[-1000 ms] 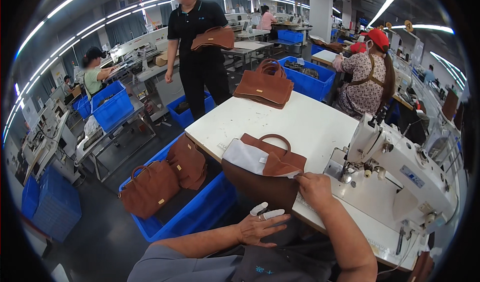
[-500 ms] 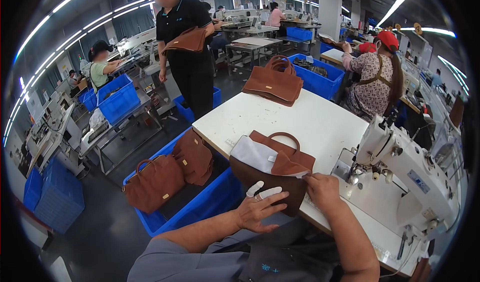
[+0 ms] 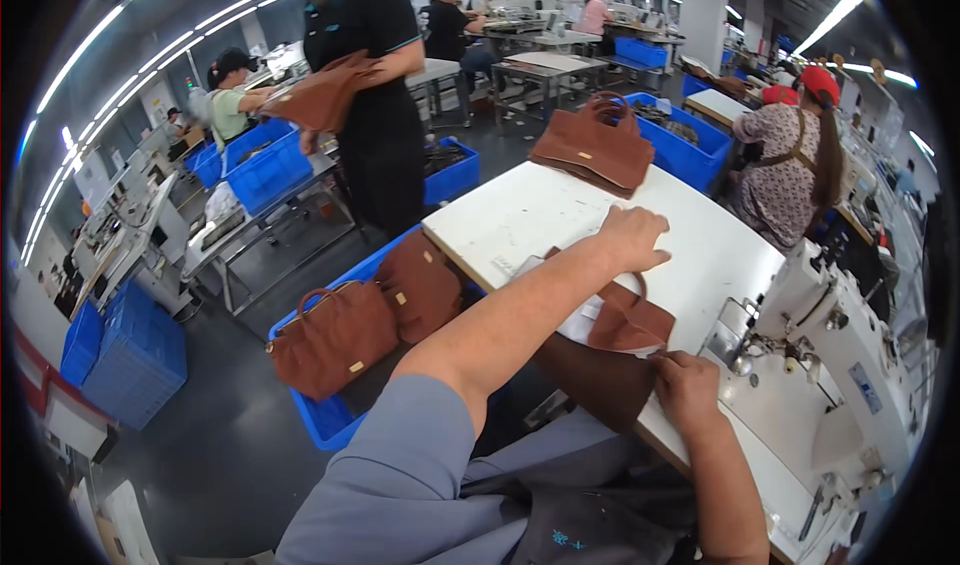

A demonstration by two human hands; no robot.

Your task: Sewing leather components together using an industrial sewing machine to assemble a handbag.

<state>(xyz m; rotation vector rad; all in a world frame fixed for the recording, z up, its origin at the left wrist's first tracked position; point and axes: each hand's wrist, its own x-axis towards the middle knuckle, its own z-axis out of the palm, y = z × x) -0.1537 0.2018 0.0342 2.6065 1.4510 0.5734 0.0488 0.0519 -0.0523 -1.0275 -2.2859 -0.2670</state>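
My left hand [image 3: 632,237] is raised over the white tabletop [image 3: 725,245], fingers apart and empty, beyond a brown bag piece with a handle and pale lining [image 3: 630,315]. My left forearm hides part of that piece. At the table's front edge, my right hand [image 3: 685,385] pinches the piece's edge beside the lining, with dark brown material [image 3: 610,390] hanging below. A white industrial sewing machine [image 3: 845,340] stands right of my hands. A stack of brown bags with handles [image 3: 590,150] lies at the far end of the table.
A blue crate [image 3: 310,420] with brown bags [image 3: 330,350] stands left. A person in black [image 3: 380,155] holds brown pieces [image 3: 315,100] beyond it. A worker in a red cap [image 3: 775,185] sits at right. More blue crates [image 3: 255,170] and workstations fill the room.
My left hand has moved up and forward over the table from low beside the bag. My right hand still grips the edge. The person in black now has an arm across the brown pieces.
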